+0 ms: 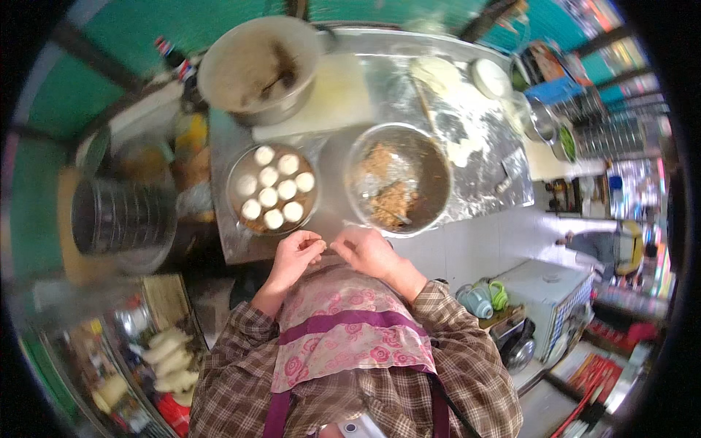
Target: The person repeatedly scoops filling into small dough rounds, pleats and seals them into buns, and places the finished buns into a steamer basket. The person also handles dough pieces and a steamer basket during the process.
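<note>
My left hand (300,255) and my right hand (366,251) are close together at the table's front edge, just above my flowered apron (334,334). The left thumb and fingertips are pinched together, and the right fingers curl towards them. Whether anything small is between the fingers is hard to see. Beyond my left hand sits a round pan (257,225) with several round white dough pieces (268,197) on a brown, oily-looking base. Past my right hand stands a large metal bowl (435,191) of brownish minced filling (393,201), with a utensil lying in it.
Behind the pan stands a big pale tub (219,82) beside a pale board (342,98). Dough (435,74), a rolling pin (423,104) and flour lie on the metal table (487,186). A clear ridged container (123,222) is at left; a person (594,246) is far right.
</note>
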